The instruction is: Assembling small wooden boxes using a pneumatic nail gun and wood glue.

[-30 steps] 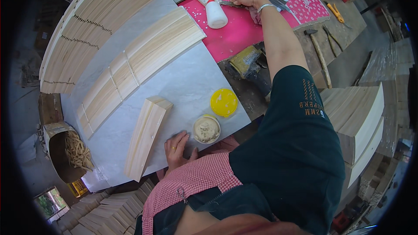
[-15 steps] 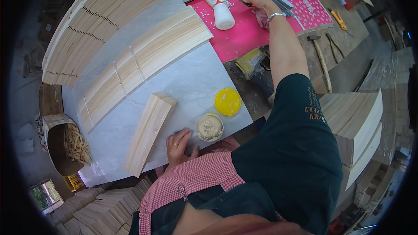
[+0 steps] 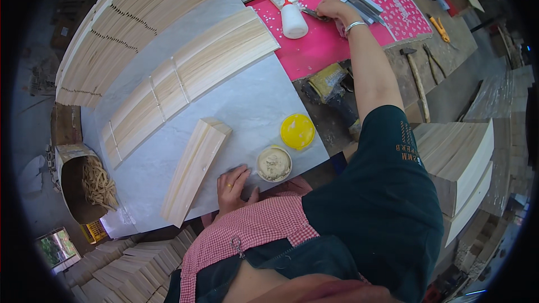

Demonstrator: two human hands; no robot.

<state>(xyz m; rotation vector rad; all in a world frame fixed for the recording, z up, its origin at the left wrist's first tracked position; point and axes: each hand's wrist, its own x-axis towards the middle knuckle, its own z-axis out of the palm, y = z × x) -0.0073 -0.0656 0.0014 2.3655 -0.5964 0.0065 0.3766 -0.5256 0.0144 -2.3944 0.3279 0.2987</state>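
My right hand (image 3: 332, 9) reaches over the pink sheet (image 3: 306, 59) at the far side, its fingers closed round a slim dark-handled tool (image 3: 315, 15). The tool's narrow end points left, toward a white squeeze bottle with a red tip (image 3: 294, 21); its exact kind is too small to make out. My left hand (image 3: 231, 186) lies on the grey tabletop (image 3: 236, 101), fingers stretched out and holding nothing. Beside it stand a round tub of beige paste (image 3: 274, 164) and a yellow lid (image 3: 297, 131). To its left lies a pale wooden block (image 3: 196, 163).
Tied wooden slats (image 3: 191, 73) lie mid-table, with a large stack of slats (image 3: 135, 28) behind. A hammer (image 3: 415, 81), pliers (image 3: 434, 63) and a yellow-handled tool (image 3: 439, 28) lie at the right. A box of pale strips (image 3: 84, 185) stands at the left edge.
My right hand has drawn the tool slightly nearer, and its narrow end has swung down from pointing up-left to pointing left. My left hand stays on the table. The view has shifted a little.
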